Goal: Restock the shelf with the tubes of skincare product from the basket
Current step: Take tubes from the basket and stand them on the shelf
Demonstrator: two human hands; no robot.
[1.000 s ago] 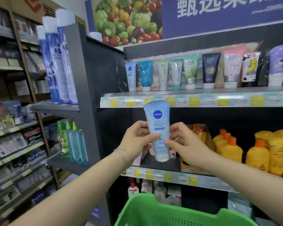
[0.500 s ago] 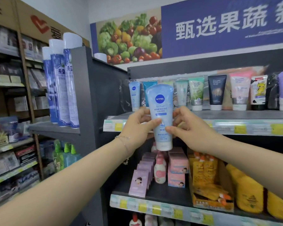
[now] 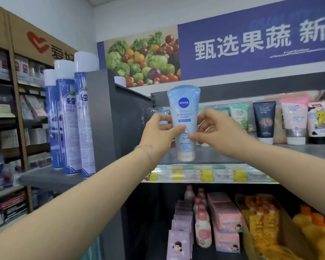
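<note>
Fingers (image 3: pixel 179 128) of L hand (image 3: pixel 159 133) & R hand (image 3: pixel 220 128): thumb-and-fingertip pinch on tube (image 3: pixel 184 109) mid-body, cap down, just over shelf (image 3: pixel 298 152) lip below them; est. risk: light grip could slip on the glossy tube, or set-down could knock small tube (image 3: pixel 162 112) right behind L fingers, toppling row (image 3: pixel 265 121) to their right.

Soft, even indoor light filled the shop, with no hard shadows or glare. The lower shelf (image 3: pixel 154 241) sat in dim shade. Motion blur smeared the spray cans (image 3: pixel 69 128), price labels (image 3: pixel 206 175) and the banner (image 3: pixel 251 44) at its right end. The tube (image 3: pixel 184 113) showed a fairly sharp logo. Wide-angle distortion bowed the left shelving (image 3: pixel 17 91).
</note>
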